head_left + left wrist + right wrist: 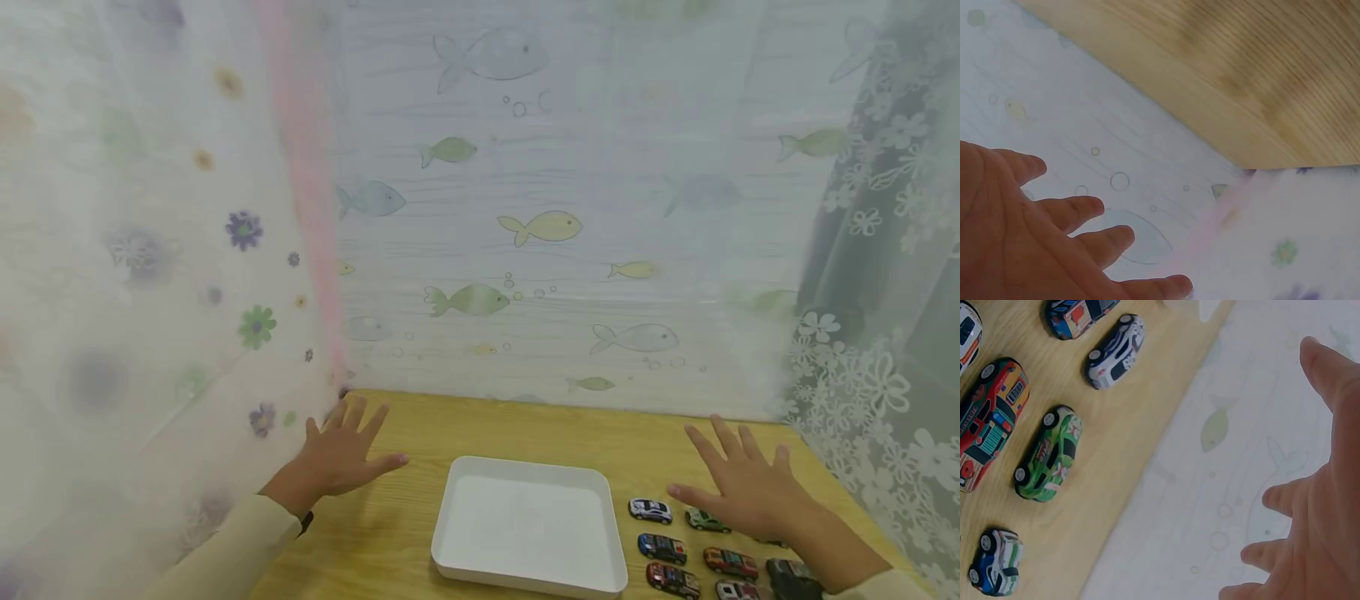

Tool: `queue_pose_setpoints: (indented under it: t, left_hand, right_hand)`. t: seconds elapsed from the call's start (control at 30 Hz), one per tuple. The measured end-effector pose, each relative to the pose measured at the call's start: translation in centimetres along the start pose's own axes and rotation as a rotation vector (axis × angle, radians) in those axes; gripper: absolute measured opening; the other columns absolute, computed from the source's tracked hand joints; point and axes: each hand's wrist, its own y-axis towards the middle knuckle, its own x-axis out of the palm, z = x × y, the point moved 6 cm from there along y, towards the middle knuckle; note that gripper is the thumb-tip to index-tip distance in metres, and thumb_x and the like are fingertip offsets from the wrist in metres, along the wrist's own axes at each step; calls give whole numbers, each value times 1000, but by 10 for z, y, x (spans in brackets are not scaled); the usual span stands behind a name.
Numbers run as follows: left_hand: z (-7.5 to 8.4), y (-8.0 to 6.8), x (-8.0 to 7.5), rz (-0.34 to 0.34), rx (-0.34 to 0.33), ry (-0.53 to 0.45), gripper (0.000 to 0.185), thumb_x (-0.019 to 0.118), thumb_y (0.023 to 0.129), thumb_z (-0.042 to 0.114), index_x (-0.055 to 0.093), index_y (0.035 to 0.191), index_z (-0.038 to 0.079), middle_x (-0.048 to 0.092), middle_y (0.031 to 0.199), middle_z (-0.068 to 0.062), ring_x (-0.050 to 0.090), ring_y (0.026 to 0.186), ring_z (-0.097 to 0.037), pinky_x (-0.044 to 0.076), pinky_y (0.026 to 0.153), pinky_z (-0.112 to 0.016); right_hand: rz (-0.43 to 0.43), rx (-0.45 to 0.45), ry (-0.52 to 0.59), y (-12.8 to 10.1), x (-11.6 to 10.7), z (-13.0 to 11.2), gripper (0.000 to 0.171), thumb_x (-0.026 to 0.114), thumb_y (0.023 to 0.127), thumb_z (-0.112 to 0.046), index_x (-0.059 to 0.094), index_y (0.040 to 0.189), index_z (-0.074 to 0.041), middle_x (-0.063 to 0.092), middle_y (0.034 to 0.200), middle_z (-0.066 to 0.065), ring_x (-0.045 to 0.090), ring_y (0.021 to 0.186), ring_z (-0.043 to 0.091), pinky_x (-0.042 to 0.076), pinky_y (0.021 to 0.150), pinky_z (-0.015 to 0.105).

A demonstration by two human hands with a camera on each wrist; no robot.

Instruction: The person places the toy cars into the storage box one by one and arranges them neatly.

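Note:
My left hand (pixel 337 454) is spread over the table left of a white rectangular tray (pixel 528 521), holding nothing. In the left wrist view its fingers (pixel 1107 247) are apart and straight. My right hand (pixel 750 487) is likewise spread, above the toy cars at the right. Beneath and beside it stand a white toy car (pixel 650 510), a green toy car (pixel 707 520), a blue-and-black toy car (pixel 662 547) and a red toy car (pixel 731 562). The right wrist view shows the green car and a small blue-and-white car (pixel 996 562); the right forearm hides part of the group.
The wooden table (pixel 375 525) meets a fish-print curtain (pixel 547 292) at its back edge. A flower-print sheet (pixel 187 333) hangs at the left, a sheer floral curtain (pixel 885 383) at the right. More toy cars (pixel 672 580) stand near the front right.

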Motion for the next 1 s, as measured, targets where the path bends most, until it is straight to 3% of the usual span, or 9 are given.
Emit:
queue_pose_setpoints:
  t: [0.17, 0.33, 0.63, 0.87, 1.0]
  left_hand:
    - [5, 5, 8, 8, 3, -16, 104, 34, 89, 91, 28, 165, 20, 22, 169, -24, 19, 154, -54, 15, 103, -93]
    - [14, 10, 16, -36, -11, -116, 105, 36, 88, 90, 22, 167, 21, 16, 171, -24, 17, 154, -53, 16, 104, -92]
    - [20, 17, 35, -71, -10, -271, 108, 38, 90, 88, 14, 168, 17, 12, 171, -26, 20, 150, -59, 36, 105, -81]
    - [27, 20, 50, -63, -18, -362, 106, 44, 92, 84, 13, 168, 17, 11, 171, -27, 20, 150, -60, 36, 107, -80]
    - [33, 21, 56, -55, -22, -431, 104, 50, 94, 77, 14, 167, 14, 13, 169, -29, 20, 148, -63, 31, 110, -80]
  right_hand:
    - [-2, -16, 57, 0, 5, -4, 96, 55, 92, -77, 34, 162, -14, 27, 162, 35, 25, 141, 69, 10, 92, 97]
    - [12, -50, 80, 2, 10, -6, 92, 57, 93, -73, 37, 161, -14, 32, 160, 34, 30, 139, 69, 13, 90, 97]
    - [48, -95, 141, 8, 17, -13, 85, 61, 93, -69, 46, 155, -14, 42, 156, 31, 44, 135, 61, 17, 92, 95]
    - [52, -105, 159, 14, 24, -17, 85, 62, 92, -70, 49, 153, -12, 47, 153, 28, 53, 130, 54, 21, 94, 94]
    - [76, -134, 148, 17, 28, -18, 82, 63, 92, -68, 53, 150, -11, 54, 147, 25, 57, 126, 51, 34, 94, 88]
